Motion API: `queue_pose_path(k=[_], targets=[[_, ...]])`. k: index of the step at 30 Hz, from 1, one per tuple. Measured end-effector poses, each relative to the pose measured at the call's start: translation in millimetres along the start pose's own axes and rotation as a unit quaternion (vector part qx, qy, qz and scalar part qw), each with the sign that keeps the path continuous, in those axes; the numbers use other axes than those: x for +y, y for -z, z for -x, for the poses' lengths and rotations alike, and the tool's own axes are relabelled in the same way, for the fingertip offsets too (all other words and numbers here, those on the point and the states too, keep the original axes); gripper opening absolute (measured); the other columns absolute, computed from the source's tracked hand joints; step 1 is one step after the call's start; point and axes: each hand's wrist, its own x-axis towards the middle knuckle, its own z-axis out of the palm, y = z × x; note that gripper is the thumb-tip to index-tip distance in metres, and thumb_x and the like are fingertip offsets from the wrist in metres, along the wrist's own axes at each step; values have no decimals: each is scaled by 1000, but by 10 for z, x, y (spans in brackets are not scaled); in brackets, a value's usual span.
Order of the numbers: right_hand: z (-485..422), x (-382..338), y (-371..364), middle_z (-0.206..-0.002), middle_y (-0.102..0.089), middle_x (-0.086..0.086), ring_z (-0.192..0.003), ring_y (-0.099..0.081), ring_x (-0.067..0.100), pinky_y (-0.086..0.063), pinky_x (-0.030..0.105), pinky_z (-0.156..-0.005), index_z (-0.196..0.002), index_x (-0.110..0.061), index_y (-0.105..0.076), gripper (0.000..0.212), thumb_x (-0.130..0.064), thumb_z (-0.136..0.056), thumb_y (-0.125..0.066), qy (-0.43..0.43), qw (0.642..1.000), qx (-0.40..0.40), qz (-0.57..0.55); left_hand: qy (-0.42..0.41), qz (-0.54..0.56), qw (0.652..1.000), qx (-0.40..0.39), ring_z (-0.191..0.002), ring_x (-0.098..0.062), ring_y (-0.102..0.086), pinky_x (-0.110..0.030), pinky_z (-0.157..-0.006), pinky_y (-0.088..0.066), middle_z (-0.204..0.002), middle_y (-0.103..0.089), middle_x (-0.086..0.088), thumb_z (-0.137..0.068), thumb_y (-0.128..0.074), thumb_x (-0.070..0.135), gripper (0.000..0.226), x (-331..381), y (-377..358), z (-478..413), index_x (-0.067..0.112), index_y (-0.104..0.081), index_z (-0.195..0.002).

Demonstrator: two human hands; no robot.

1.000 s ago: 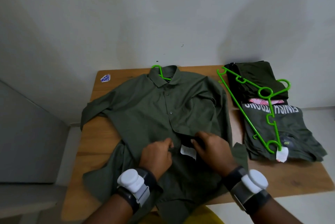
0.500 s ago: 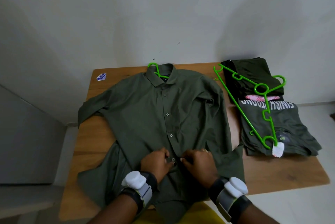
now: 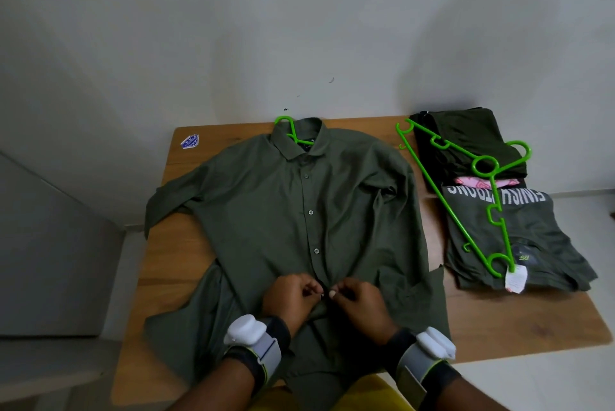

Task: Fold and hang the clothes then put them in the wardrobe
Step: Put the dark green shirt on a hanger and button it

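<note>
Buttoning: left hand (image 3: 291, 297) and right hand (image 3: 361, 302) pinch the shirt (image 3: 266, 211) placket at the tabletop (image 3: 499, 321) near edge; a slack grip risks misaligned fastening.

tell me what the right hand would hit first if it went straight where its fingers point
Most likely the left hand: the right hand points its fingers leftward across the shirt front, and the two nearly meet there.
</note>
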Motion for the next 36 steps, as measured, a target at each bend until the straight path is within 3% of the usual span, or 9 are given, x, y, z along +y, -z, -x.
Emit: queue_pose_path(k=[2, 5, 10, 13, 16, 22, 25, 29, 36], targets=[[-9, -14, -24, -70, -66, -4, -65, -56, 0, -45, 21, -65, -77, -24, -67, 18, -11, -89, -66, -19, 996, -4, -82, -8, 53, 999, 1, -53, 8, -54, -10, -55, -39, -65, -66, 16, -79, -72, 18, 19, -9, -8, 1, 35, -66, -73], [-7, -25, -40, -71, -63, 2, -67, -53, 9, -42, 21, -61, -81, -13, -69, 15, -3, -90, -62, -42, 984, -17, -173, -17, 96, 995, 3, -47, 2, -52, -18, -52, -42, -70, -71, 10, -76, -72, 13, 25, -37, 0, -9, 30, -54, -80], [-12, -10, -69, -75, -65, 4, -69, -55, 9, -44, 19, -63, -85, -8, -70, 14, 0, -91, -61, -62, 974, -36, -217, -16, 155, 988, -22, -51, -8, -53, -27, -52, -45, -78, -74, 3, -79, -72, 8, 34, -135, 22, -35, 23, -43, -89], [-7, -12, -86, -76, -67, 1, -70, -58, 6, -47, 18, -66, -86, -10, -70, 15, 1, -91, -60, -69, 974, -43, -211, -8, 187, 982, -31, -50, -9, -49, -28, -53, -42, -77, -73, 1, -77, -72, 12, 34, -189, 4, -38, 23, -43, -90], [-2, -23, -104, -64, -65, -2, -58, -57, 3, -46, 15, -57, -80, -9, -67, 23, 6, -92, -56, -103, 959, -41, -260, -5, 207, 978, -38, -56, -10, -53, -30, -60, -43, -76, -72, 0, -70, -71, 22, 35, -223, -16, -47, 23, -44, -92], [-6, -57, -71, -62, -61, 3, -51, -52, 7, -44, 18, -52, -83, -6, -64, 19, 6, -93, -54, -156, 931, -47, -328, -7, 228, 972, -56, -47, 3, -47, -17, -55, -39, -76, -68, -4, -81, -69, -3, 36, -220, 1, -71, 19, -43, -92], [-26, -80, -26, -61, -61, 2, -52, -51, 9, -43, 19, -52, -81, -7, -64, 21, 5, -93, -52, -164, 925, -59, -339, -11, 228, 971, -65, -50, 4, -51, -15, -57, -40, -76, -69, -3, -82, -68, -4, 35, -218, 9, -88, 19, -43, -92], [-30, -99, -21, -56, -61, -1, -46, -52, 5, -43, 17, -47, -82, -8, -64, 24, 7, -94, -49, -150, 931, -73, -326, -17, 244, 968, -59, -60, -11, -53, -23, -61, -42, -73, -70, 0, -75, -71, 10, 34, -199, -2, -104, 20, -44, -93], [-4, -95, -49, -63, -68, -3, -55, -59, 1, -47, 14, -56, -84, -6, -68, 21, 8, -91, -55, -118, 945, -65, -297, -19, 240, 968, -64, -61, -15, -54, -29, -64, -42, -75, -72, 0, -70, -70, 19, 34, -237, 12, -83, 21, -45, -93]])
